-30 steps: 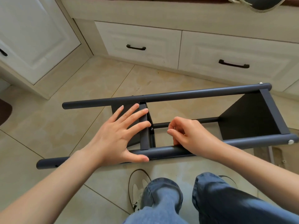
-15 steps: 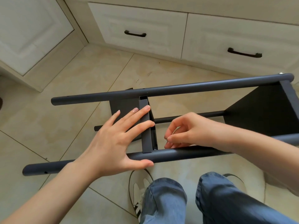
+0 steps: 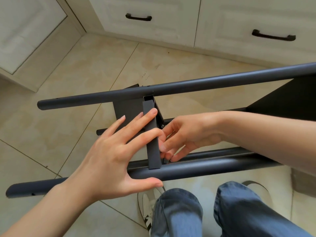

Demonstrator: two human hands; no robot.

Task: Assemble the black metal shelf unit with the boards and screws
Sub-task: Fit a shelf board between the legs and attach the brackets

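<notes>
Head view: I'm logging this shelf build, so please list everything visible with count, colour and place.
frame tubes: three seen, dark grey, lying across the floor, one far, one near, one low behind.
crossbar: one, dark grey, spanning far and near tubes.
shelf boards: two, black, one at right, one behind the crossbar.
screw: one, dark, on the crossbar's right face.
drawers: two, cream with dark handles, at top.
cabinet door: one, cream, top left.
floor: beige tiles.
shoes: two, white with dark trim, bottom.
jeans: blue, bottom.
left hand: flat on the crossbar, thumb against the near tube.
right hand: fingers curled at the crossbar's right side.
</notes>
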